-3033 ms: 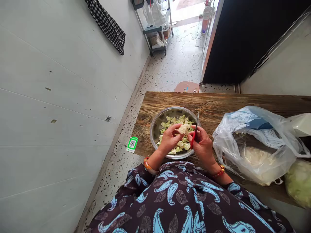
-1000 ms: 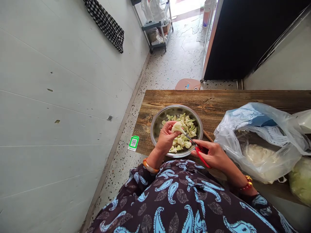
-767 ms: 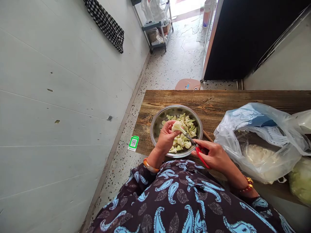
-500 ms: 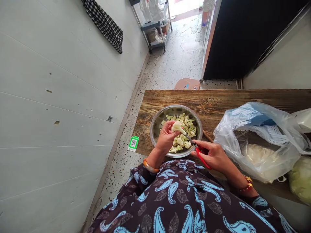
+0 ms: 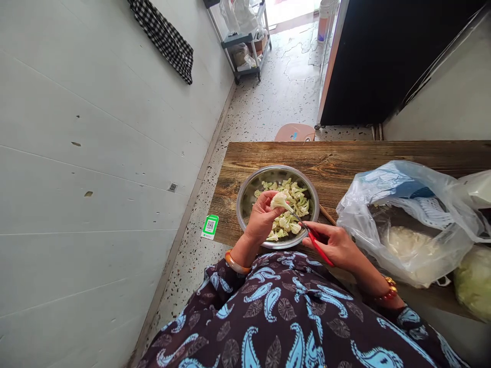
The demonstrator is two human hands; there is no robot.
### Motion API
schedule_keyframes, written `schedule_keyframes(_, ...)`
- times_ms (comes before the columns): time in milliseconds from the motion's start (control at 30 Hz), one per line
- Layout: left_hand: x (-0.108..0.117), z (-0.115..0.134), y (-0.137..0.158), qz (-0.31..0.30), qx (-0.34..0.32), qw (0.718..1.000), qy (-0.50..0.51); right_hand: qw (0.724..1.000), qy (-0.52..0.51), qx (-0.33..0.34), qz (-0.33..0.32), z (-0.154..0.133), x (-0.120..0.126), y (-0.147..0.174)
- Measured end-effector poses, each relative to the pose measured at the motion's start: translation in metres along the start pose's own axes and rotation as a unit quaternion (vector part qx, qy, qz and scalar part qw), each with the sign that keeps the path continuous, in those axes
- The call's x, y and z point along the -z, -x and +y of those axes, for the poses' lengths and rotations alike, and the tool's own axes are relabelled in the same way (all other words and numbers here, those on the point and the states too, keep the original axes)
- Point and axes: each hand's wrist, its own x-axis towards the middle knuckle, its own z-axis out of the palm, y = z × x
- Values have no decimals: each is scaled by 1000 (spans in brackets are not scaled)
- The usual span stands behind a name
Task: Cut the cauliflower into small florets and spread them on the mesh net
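Note:
My left hand [image 5: 263, 217] pinches a pale cauliflower floret [image 5: 280, 200] over a metal bowl [image 5: 241, 189]. The floret's stem points right, towards my body's right side. Red-handled scissors [image 5: 316, 244] are gripped in my right hand [image 5: 333, 243], their blades reaching up and left to the end of that stem. Cut cauliflower pieces [image 5: 295, 193] lie in the bowl beneath, partly hidden by my hands. The fingers of my right hand cover part of the scissors' handles.
The bowl stands on a wooden table [image 5: 264, 152]. To its right, a clear plastic bag [image 5: 356, 197] holds something pale, with a wrapped greenish vegetable [image 5: 475, 281] beyond. A chopstick-like stick [image 5: 327, 215] lies beside the bowl. A QR-code card [image 5: 210, 226] sits at the left edge.
The scissors' handles have drawn closer together in my right hand, the blades still at the stem. My left hand and the floret stay in place.

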Motion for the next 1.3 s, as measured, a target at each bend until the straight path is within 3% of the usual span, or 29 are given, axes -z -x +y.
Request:
schedule_keyframes(567,-2,-3,2,9,-38,999,-35,1000,1,17,-1,-8,3,1)
schedule_keyframes(1167,0,-15,5,44,-36,998,-29,993,104,31,35,-5,-1,4)
schedule_keyframes(1300,-2,-14,8,32,-16,999,-8,995,84,26,35,-7,-2,4)
